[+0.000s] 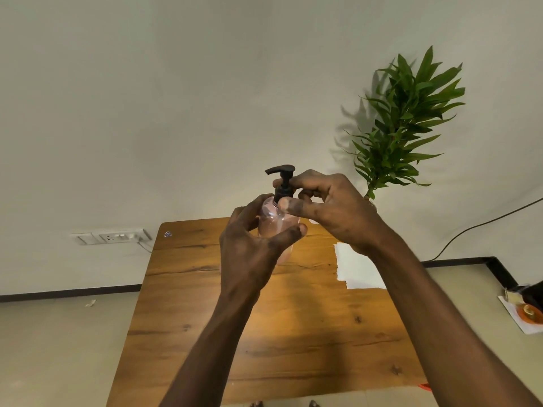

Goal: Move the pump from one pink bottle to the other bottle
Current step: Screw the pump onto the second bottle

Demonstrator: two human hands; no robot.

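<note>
Holding the clear pink plastic bottle [274, 221] up above the far edge of the wooden table [205, 333], the left hand [252, 254] is wrapped round its belly, thumb across the front. The right hand [326, 207] pinches the ribbed collar of the black plastic pump [282, 183], which sits in the bottle's neck. The bottle looks light, thin-walled and smooth, likely to slip or dent if squeezed. The collar is the stiff, grippy place to turn; the spout would give poor purchase. No second bottle shows.
</note>
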